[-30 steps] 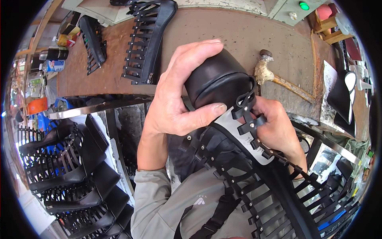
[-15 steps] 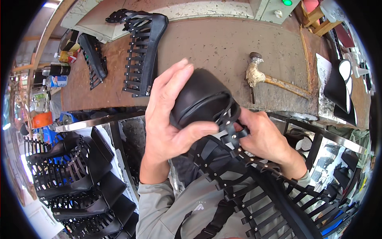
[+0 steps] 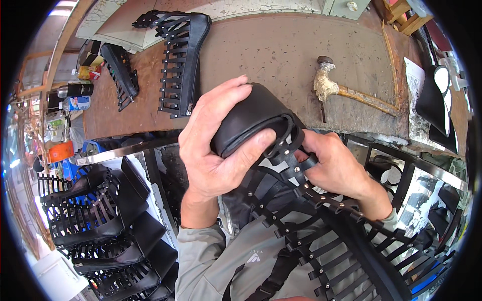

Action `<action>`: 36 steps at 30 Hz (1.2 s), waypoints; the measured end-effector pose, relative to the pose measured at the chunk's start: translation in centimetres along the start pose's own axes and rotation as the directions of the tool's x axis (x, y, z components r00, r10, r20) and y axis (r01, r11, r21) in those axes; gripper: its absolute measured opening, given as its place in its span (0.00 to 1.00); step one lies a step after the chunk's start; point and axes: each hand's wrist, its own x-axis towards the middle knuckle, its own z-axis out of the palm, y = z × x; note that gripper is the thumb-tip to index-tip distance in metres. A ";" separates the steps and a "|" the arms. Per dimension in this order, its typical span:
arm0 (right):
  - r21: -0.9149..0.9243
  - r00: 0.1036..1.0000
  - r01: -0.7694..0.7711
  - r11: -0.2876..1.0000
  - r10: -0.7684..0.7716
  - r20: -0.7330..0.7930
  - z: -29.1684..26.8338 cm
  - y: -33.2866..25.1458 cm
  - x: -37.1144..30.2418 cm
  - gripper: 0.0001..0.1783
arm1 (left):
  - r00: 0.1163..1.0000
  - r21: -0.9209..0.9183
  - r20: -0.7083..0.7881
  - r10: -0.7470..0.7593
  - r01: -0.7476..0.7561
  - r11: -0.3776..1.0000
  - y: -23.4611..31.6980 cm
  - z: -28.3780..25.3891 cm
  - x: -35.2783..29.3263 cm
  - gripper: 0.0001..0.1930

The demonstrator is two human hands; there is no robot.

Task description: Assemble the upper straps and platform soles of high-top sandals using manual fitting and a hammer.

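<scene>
A black strappy boot (image 3: pixel 263 103) lies across my lap, its rounded, smooth end raised in front of me. Its long shaft of studded straps runs down to the lower right. My left hand (image 3: pixel 213 138) wraps round the raised end, with the thumb pressed on the rim by the opening and the fingers along the far side. On the other side, my right hand (image 3: pixel 336 165) grips the studded straps beside that opening, its fingertips partly tucked behind a strap and hidden.
Beyond my hands stands a worn workbench (image 3: pixel 251 45). A hammer (image 3: pixel 369 101) rests on it to the right. Another strappy boot (image 3: pixel 188 65) and a smaller strappy piece (image 3: pixel 118 70) lie at the left. More strappy boots (image 3: pixel 100 231) are piled at lower left. Black-and-white shoe parts (image 3: pixel 441 98) sit far right.
My left thumb has shifted up onto the rim of the boot's opening, and the raised end has tilted slightly. My right hand keeps its hold on the straps. The view has shifted a little.
</scene>
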 end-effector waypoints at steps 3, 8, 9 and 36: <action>0.055 0.997 0.029 0.998 -0.026 -0.069 -0.1 0.0 -0.6 0.08 | 1.000 -0.137 -0.014 -0.003 0.001 0.991 -0.1 0.4 0.2 0.25; 0.197 0.996 0.063 0.978 -0.050 -0.070 0.6 1.5 -0.9 0.12 | 0.996 -0.136 -0.070 0.049 -0.059 0.989 -0.1 0.7 -0.2 0.21; 0.209 0.992 0.043 0.977 -0.066 0.103 -0.3 3.3 -1.0 0.15 | 0.994 -0.128 -0.090 0.057 -0.068 0.989 -0.3 0.2 -0.3 0.21; 0.253 0.765 0.460 0.851 -0.235 -0.600 1.9 5.2 -4.4 0.13 | 0.953 -0.271 -0.182 -0.243 0.189 0.944 0.1 0.7 -14.9 0.22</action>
